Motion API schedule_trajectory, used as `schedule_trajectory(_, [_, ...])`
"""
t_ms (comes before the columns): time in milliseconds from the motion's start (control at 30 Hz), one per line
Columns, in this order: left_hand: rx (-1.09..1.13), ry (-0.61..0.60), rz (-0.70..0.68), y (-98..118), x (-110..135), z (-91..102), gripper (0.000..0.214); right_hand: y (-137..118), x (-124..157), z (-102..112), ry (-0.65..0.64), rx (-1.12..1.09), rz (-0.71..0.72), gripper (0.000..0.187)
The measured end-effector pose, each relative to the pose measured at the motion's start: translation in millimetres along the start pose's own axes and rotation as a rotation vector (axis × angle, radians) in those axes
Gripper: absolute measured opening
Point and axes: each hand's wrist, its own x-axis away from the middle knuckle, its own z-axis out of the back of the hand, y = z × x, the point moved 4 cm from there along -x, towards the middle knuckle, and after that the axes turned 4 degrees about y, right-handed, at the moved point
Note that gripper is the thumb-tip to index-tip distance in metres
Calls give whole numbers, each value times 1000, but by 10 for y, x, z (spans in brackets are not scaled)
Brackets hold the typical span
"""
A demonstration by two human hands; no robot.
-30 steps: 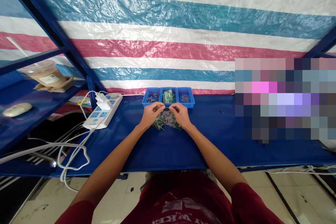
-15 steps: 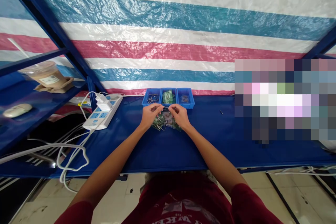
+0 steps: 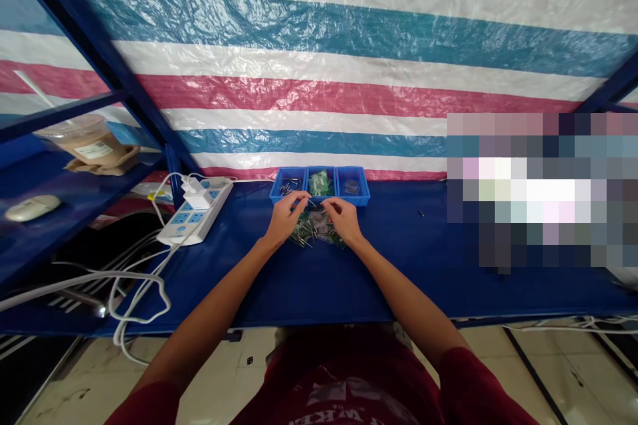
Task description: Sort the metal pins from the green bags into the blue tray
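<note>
My left hand (image 3: 286, 218) is closed in a pinch in front of the blue bins, with a thin dark metal rod (image 3: 312, 203) at its fingertips. Facing it, my right hand (image 3: 345, 219) has thumb and forefinger drawn together; anything between them is too small to make out. Below and between both hands lies a mixed pile (image 3: 314, 229) of metal rods, green pieces and clear plastic pieces, partly covered by the hands. Behind are three joined blue bins: the left bin (image 3: 274, 194) has metal rods, the middle bin (image 3: 321, 200) green pieces, the right bin (image 3: 363, 198) clear pieces.
A white power strip (image 3: 192, 222) with a plugged-in charger and looping white cables (image 3: 144, 292) is on the left. One loose rod (image 3: 421, 212) lies on the blue table (image 3: 319, 292) to the right. A drink cup (image 3: 90, 139) and mouse (image 3: 32, 208) sit on the left shelf.
My fingertips have moved slightly apart. The rod that spanned the gap between them now slants beside the left fingertips, away from the right hand.
</note>
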Motion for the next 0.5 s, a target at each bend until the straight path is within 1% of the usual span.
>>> schedule_trajectory(67, [-90, -10, -37, -8, -2, 4, 29, -6, -7, 22, 25, 7, 5, 27])
schedule_trajectory(167, [-104, -9, -50, -33, -14, 2, 30, -12, -15, 46, 59, 15, 0, 27])
schedule_trajectory(233, [-47, 7, -22, -55, -19, 1, 30, -16, -17, 52, 64, 24, -1, 27])
schedule_trajectory(367, [152, 54, 75, -100, -15, -3, 30, -25, -17, 56, 70, 23, 4, 27])
schedule_trajectory(500, [226, 114, 115, -108, -18, 17, 27, -35, -13, 58, 72, 14, 5, 26])
